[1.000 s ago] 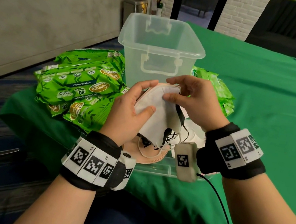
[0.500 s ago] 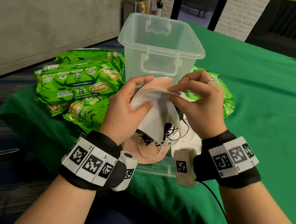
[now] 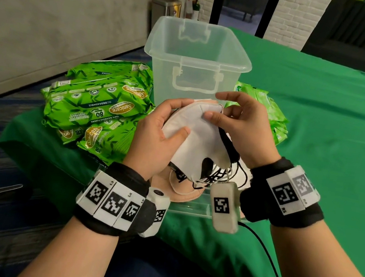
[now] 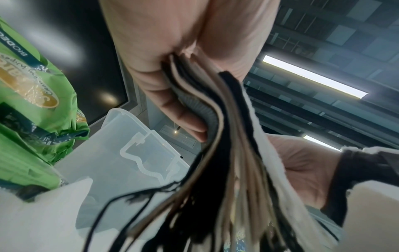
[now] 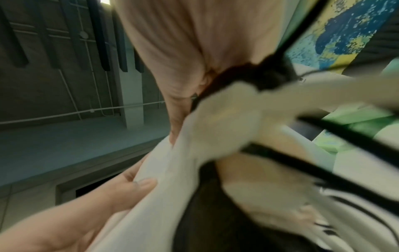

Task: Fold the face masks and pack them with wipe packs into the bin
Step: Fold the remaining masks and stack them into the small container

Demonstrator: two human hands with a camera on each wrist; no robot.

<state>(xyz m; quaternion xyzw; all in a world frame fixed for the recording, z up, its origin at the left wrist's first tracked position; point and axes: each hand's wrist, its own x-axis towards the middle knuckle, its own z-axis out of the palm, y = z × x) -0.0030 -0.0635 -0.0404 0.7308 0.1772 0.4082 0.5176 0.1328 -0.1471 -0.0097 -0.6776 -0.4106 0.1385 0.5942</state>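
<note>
Item 1, far left: wipe packs [image 3: 96, 106], green, several, piled on the green cloth [image 3: 319, 135] beside the bin; none packed.

Item 2: left hand [image 3: 160, 139], fingers and thumb clamped round a stack of folded face masks [image 3: 200, 136]. The left wrist view shows many layers edge-on, beige, black and white, pinched together between thumb and fingers, black ear loops trailing below.

Item 3: bin [image 3: 199, 53], clear plastic, lid off, standing behind the hands. It looks empty, though its bottom is partly hidden.

Item 4: loose masks [image 3: 183, 189], beige and white, lying on a clear tray below the held stack; apparently still to be folded.

Item 5: right hand [image 3: 240, 125]. Half a second ago it pinched the top edge of the white outer mask; now the thumb presses flat on the mask's upper face while the fingers are spread and lifted clear. Reading: the fold on this mask is probably being pressed down, so the stack nears readiness for the bin.

Item 6, right: a second pile of lighter green packs [image 3: 272, 114], beside the bin.
</note>
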